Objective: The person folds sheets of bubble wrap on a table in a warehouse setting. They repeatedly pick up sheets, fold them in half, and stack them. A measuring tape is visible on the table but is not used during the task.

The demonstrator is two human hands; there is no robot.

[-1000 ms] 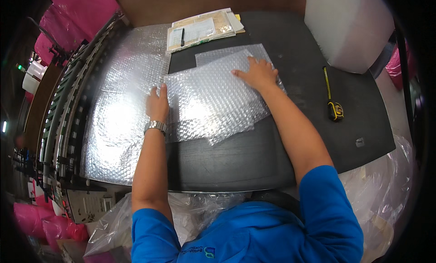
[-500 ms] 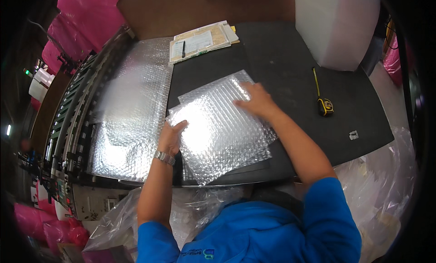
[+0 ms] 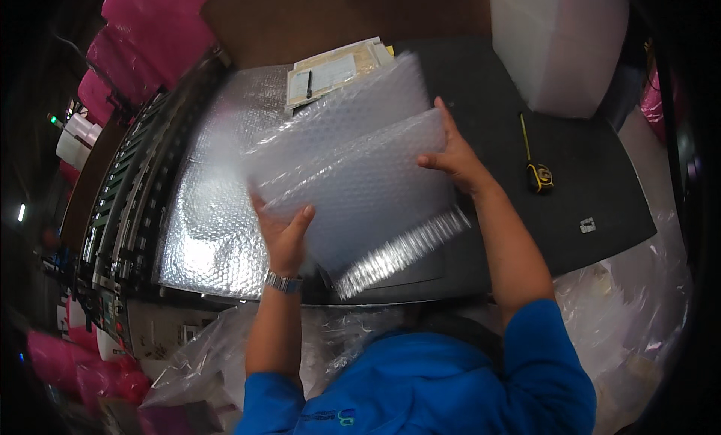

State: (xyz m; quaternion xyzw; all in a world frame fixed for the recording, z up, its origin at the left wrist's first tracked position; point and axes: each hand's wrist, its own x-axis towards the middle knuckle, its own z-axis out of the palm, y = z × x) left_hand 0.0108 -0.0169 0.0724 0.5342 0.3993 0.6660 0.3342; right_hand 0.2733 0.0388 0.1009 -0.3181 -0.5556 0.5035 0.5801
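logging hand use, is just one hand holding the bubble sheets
No, the left hand holds the bubble sheets at the left and the right hand at the right.

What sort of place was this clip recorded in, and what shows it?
Probably a factory or packing workshop, judging by the clear plastic bubble-wrap sheets over a flat dark-grey worktable, the long dark metal machine with apparent rollers at left, and the large glossy pink plastic bundles.

bare hands (image 3: 283,238) 2; held bubble-wrap pieces (image 3: 368,181) 2; tape measure (image 3: 540,177) 1; pen (image 3: 309,84) 1; wristwatch (image 3: 284,282) 1
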